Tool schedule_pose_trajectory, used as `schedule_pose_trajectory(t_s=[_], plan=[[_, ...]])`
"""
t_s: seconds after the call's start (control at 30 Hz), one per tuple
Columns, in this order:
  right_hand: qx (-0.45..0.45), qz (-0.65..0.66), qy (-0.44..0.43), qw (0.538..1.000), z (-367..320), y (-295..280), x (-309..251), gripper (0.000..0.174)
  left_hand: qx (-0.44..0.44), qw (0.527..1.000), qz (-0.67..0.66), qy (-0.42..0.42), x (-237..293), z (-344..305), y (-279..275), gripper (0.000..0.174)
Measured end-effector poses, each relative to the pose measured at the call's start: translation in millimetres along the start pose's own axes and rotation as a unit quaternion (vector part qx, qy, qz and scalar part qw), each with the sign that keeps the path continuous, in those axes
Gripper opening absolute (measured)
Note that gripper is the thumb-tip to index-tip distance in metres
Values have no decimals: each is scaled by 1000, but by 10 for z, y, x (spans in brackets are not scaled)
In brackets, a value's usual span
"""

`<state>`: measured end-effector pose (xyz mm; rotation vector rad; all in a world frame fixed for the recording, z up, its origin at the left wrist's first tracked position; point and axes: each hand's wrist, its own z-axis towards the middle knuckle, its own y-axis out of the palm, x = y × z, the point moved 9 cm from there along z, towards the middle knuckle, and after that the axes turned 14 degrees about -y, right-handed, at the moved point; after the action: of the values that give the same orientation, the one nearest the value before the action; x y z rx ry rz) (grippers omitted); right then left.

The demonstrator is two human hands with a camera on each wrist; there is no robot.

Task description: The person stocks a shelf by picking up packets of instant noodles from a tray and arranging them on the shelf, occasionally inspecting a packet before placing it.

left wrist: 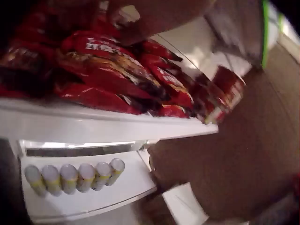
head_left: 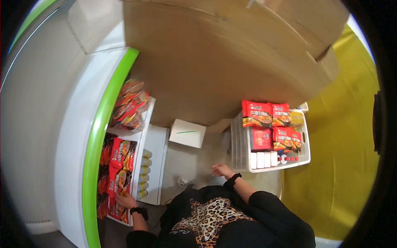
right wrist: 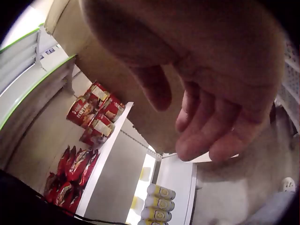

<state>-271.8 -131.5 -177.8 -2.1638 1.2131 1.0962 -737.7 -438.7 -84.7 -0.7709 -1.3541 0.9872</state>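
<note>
Red instant noodle packets [head_left: 120, 180] stand in rows on the white shelf at the left. My left hand [head_left: 126, 200] is at the nearest packets, its fingers extended over their front. In the left wrist view that hand [left wrist: 164, 18] is a dark blur along the top edge, above the red packets [left wrist: 108, 65]. My right hand [head_left: 222, 170] hangs in front of my body, holding nothing. Seen from the right wrist, this hand [right wrist: 201, 79] has loosely bent fingers and a thumb standing apart from them.
Red noodle tubs [right wrist: 91, 115] stand at the shelf's far end. Grey-and-yellow cans [head_left: 143, 177] line the lower shelf. A white basket [head_left: 242, 144] at the right holds noodle packets, boxes and red-capped bottles. A white box [head_left: 188, 134] with a green line lies by the cardboard wall [head_left: 206, 70].
</note>
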Motion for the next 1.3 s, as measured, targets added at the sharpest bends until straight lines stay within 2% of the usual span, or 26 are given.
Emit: schedule_pose_trajectory(t_s=[0.03,0.1,0.13,0.17,0.23,0.27,0.3,0.37,0.4,0.43,0.5,0.53,0.63,0.67,0.7,0.77,0.83,0.9,0.93,1.0,1.03,1.1,1.13,1.27,1.3], plan=[[11,7,-1,1000,-30,-77,-5,27,-6,1000,-3,11,144,-52,-20,52],[-11,13,12,1000,-114,-149,-40,27,-93,973,84,192,667,-323,11,59],[-6,18,10,1000,-149,-218,-74,27,-129,963,139,190,595,-276,205,64],[5,36,1,999,-178,-287,-120,25,-129,962,138,197,562,-242,289,64],[18,60,-9,998,-228,-418,-195,24,-174,960,210,65,421,-159,398,68],[27,64,-16,997,-261,-498,-231,24,-179,965,193,17,426,-151,421,72],[37,70,-22,997,-301,-581,-262,24,-178,964,194,25,500,-176,482,72],[36,75,-36,996,-386,-725,-350,24,-154,976,152,-38,564,-219,526,73],[30,73,-50,996,-421,-799,-414,24,-125,984,112,58,802,-347,533,73],[33,78,-50,995,-480,-883,-470,24,-126,984,112,64,958,-496,525,73],[43,111,-114,986,-610,-1076,-710,25,-142,976,84,140,1505,-939,511,73],[45,113,-115,986,-667,-1178,-780,25,-182,966,51,177,1742,-1216,551,71],[170,174,-220,945,-816,-1755,-1119,26,-261,924,8,279,2275,-1957,872,67],[215,185,-224,932,-786,-1986,-1075,26,-286,909,6,303,2495,-2231,879,65],[238,192,-250,919,-921,-2121,-1279,29,-310,893,3,326,2729,-2505,893,62],[270,245,-285,886,-826,-2486,-1215,35,-414,835,-62,358,3114,-2999,1060,57],[271,289,-302,867,-925,-2615,-1474,45,-522,756,-61,391,3466,-3573,1157,51],[242,356,-295,853,-835,-2703,-1448,45,-674,676,-83,286,3589,-4036,1517,48],[247,355,-302,850,-776,-2774,-1402,46,-672,678,-85,286,3767,-4210,1370,48],[229,369,-303,848,-763,-2800,-1464,46,-760,620,-131,146,4056,-4611,955,48],[234,360,-293,855,-763,-2819,-1471,47,-759,621,-133,145,4148,-4725,934,48],[213,407,-318,830,-690,-2888,-1417,44,-767,612,-154,114,4268,-4889,915,53],[188,406,-318,836,-682,-2883,-1435,45,-775,602,-156,113,4323,-4953,907,55],[172,391,-304,851,-694,-2943,-1419,43,-792,578,-184,69,4341,-5025,1019,53],[178,386,-291,857,-683,-2961,-1384,43,-798,571,-181,61,4310,-5033,1072,57]])
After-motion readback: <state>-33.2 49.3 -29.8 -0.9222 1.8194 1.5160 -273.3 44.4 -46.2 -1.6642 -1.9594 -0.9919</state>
